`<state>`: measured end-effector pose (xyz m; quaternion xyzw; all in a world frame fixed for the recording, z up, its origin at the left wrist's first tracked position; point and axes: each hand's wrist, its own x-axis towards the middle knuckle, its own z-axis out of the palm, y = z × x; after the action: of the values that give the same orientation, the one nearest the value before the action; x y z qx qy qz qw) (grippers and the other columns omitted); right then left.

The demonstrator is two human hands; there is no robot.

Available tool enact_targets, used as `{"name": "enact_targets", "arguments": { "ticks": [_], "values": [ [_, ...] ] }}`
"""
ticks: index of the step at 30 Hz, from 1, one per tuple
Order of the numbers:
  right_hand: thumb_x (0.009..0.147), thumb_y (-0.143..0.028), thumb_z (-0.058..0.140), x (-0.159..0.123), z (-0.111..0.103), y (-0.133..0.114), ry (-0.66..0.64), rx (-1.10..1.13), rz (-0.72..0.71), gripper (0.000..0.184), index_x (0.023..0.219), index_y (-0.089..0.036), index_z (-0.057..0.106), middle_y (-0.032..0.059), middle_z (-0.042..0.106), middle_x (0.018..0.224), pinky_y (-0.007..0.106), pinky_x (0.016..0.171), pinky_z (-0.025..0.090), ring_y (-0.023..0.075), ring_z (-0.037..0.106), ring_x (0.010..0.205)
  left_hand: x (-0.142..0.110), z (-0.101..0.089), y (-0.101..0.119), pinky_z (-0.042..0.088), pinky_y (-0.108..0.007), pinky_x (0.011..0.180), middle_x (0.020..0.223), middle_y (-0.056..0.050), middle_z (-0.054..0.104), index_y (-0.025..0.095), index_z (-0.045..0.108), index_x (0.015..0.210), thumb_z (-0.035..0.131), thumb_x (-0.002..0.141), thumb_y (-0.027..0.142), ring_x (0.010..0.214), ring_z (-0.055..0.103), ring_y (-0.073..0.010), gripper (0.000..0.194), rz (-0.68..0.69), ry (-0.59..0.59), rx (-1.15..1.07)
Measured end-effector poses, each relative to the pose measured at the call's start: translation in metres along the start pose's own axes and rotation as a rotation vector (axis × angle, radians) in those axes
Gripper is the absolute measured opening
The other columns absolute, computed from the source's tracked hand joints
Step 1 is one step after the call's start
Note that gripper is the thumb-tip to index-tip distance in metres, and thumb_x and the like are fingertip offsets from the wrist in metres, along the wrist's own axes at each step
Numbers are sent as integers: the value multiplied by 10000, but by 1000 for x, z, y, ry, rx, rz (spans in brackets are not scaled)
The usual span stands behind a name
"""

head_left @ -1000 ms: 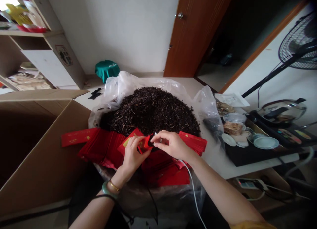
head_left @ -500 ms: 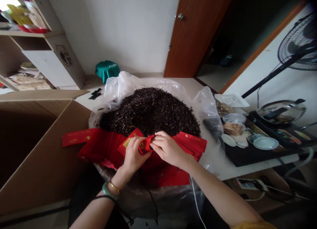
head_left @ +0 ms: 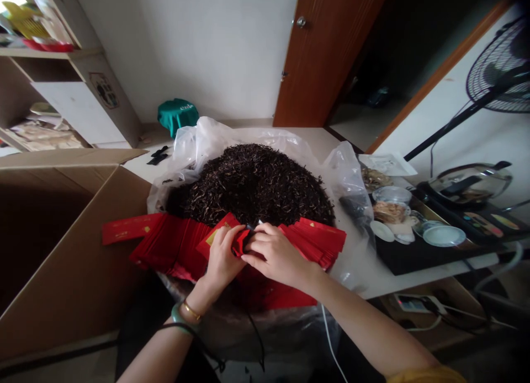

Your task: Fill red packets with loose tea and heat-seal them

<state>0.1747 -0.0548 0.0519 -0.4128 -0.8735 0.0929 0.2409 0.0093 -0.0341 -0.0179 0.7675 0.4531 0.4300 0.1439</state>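
My left hand (head_left: 223,256) is closed around a small red packet (head_left: 240,241), its end opened toward the right. At that open end my right hand (head_left: 275,256) has its fingers curled in, beside a small dark thing (head_left: 249,227) that is too small and covered to name. Right behind both hands rises a large heap of dark, twisted dried tea leaves (head_left: 256,179) on a clear plastic sheet (head_left: 345,173). Rows of flat red packets (head_left: 174,245) lie left of the hands, with more red packets (head_left: 314,242) at the right and below them.
An open cardboard box (head_left: 103,228) stands at the left. On the right, a black tray (head_left: 397,261) carries small dishes and a plastic tub near a glass kettle (head_left: 467,184). A white cable (head_left: 329,339) hangs at the front. A fan (head_left: 501,68) stands farther right.
My right hand has shifted slightly left and down, with its fingers further over the packet's open end. The small dark thing now shows between my hands. The view has shifted slightly.
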Motion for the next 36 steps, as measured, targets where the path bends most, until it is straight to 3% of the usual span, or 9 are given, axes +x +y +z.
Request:
{"name": "enact_targets", "arguments": {
  "ticks": [6,8,13,18,22,25,31,36],
  "values": [
    [853,-249,659,-1,0,-2,163,-17,-35,114,925,-164,683,76,703,850,389,845,493,234,563,909,2,0,1,517,-306,692,838,-30,588,189,615,980,692,674,192,781,600,-198,316,2,67,-27],
    [842,-296,671,0,1,-4,155,-73,-22,187,961,-152,674,91,681,865,397,825,493,241,545,889,2,0,2,517,-303,679,834,-29,582,188,613,962,695,680,198,768,597,-194,293,-1,82,-26],
    [878,-341,618,1,9,-3,76,-193,24,225,814,-141,698,98,630,807,399,792,480,249,506,863,3,-1,3,525,-321,737,921,-50,559,191,606,1013,634,655,131,841,593,-199,365,30,49,-19],
    [919,-290,560,1,9,3,144,-165,-2,248,775,-161,715,86,604,779,352,741,472,216,503,818,8,-9,4,514,-352,805,985,-75,608,178,586,1025,643,709,221,909,593,-218,323,51,-35,-93],
    [916,-235,567,1,8,4,274,-112,-65,190,818,-166,715,87,664,880,354,801,475,206,555,877,8,-13,1,508,-328,732,834,-37,630,186,617,946,686,703,250,812,583,-204,260,-33,-30,-73],
    [921,-165,543,2,11,5,248,-89,-117,168,865,-168,702,68,707,860,386,896,459,224,584,1002,8,-12,-1,513,-312,713,864,-51,628,181,635,913,713,682,247,832,592,-204,253,-95,-20,-128],
    [915,-94,503,1,15,11,163,-60,-108,192,933,-159,683,76,729,854,435,934,468,266,573,1129,9,-7,-2,516,-277,685,773,-21,648,176,627,842,726,668,253,738,614,-170,215,-193,-43,-318],
    [944,-163,474,2,6,8,290,71,-96,231,1110,-197,630,81,715,999,420,939,498,231,601,1088,12,-7,0,527,-256,667,776,-11,665,175,596,834,742,661,312,712,637,-156,265,-307,10,-589]
  ]
}}
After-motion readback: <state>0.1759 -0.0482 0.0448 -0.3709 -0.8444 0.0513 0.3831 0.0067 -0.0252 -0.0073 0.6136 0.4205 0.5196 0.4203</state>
